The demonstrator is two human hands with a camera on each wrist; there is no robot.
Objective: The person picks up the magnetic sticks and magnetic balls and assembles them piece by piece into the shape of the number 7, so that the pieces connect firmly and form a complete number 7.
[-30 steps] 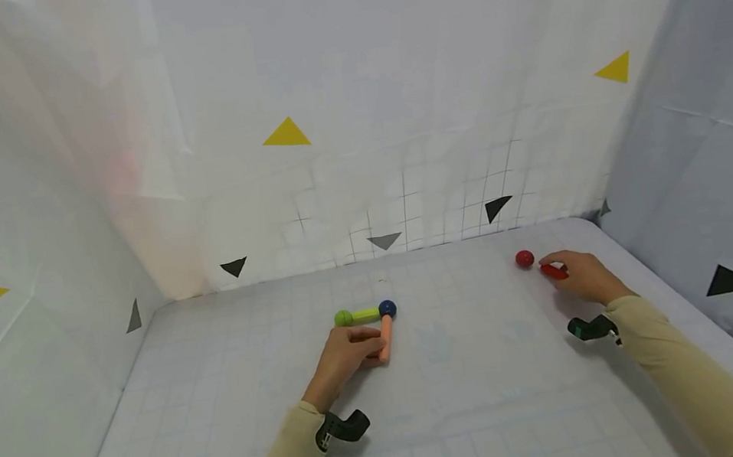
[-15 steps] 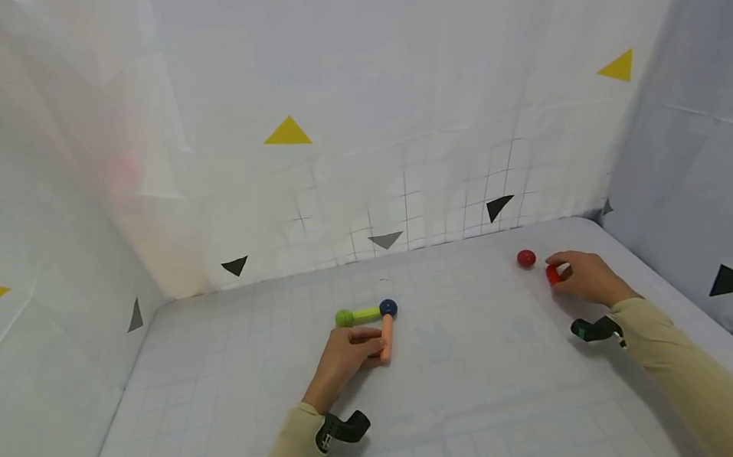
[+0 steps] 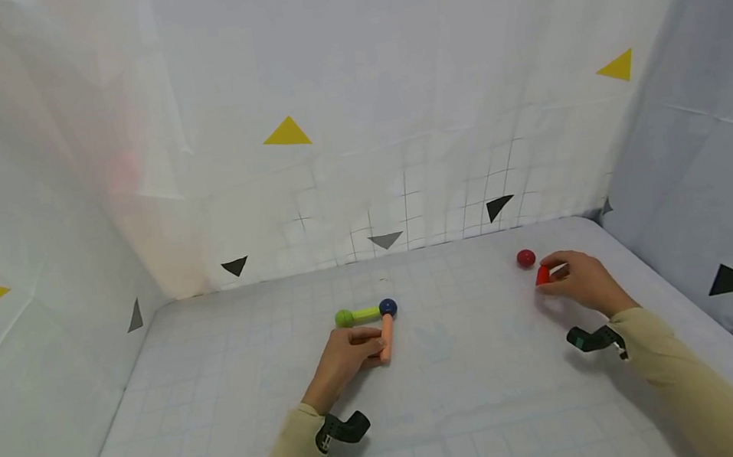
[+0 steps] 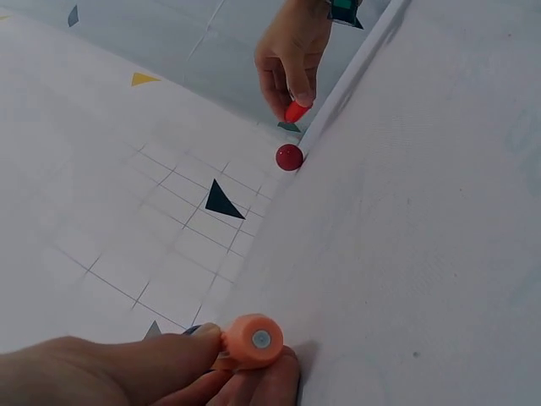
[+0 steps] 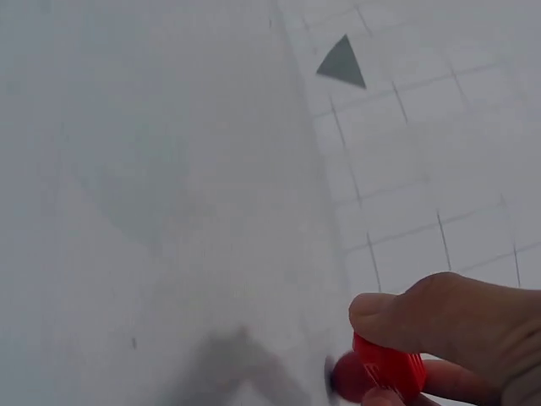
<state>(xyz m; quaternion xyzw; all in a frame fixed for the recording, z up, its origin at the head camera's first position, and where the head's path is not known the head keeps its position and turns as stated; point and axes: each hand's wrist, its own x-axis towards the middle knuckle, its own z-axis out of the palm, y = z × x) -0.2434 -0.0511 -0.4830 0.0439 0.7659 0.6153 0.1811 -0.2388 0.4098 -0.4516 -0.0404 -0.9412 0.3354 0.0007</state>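
My left hand pinches an orange magnetic rod between thumb and fingers. The rod's far end meets a dark blue ball. From that ball a yellow-green rod runs left to a green ball, forming a corner on the table. In the left wrist view, a silvery disc shows in the near end of the orange rod. Over at the right, my right hand pinches a red rod, partly covered by the fingers. A red ball lies just beyond its fingertips.
The white table has a faint grid. A white back wall rises behind it, with side walls at left and right bearing yellow and dark triangles. Each wrist carries a small dark camera mount.
My right hand has turned the red rod from slanting sideways to more upright, and shifted slightly left with it. The left hand and the joined pieces have stayed put.
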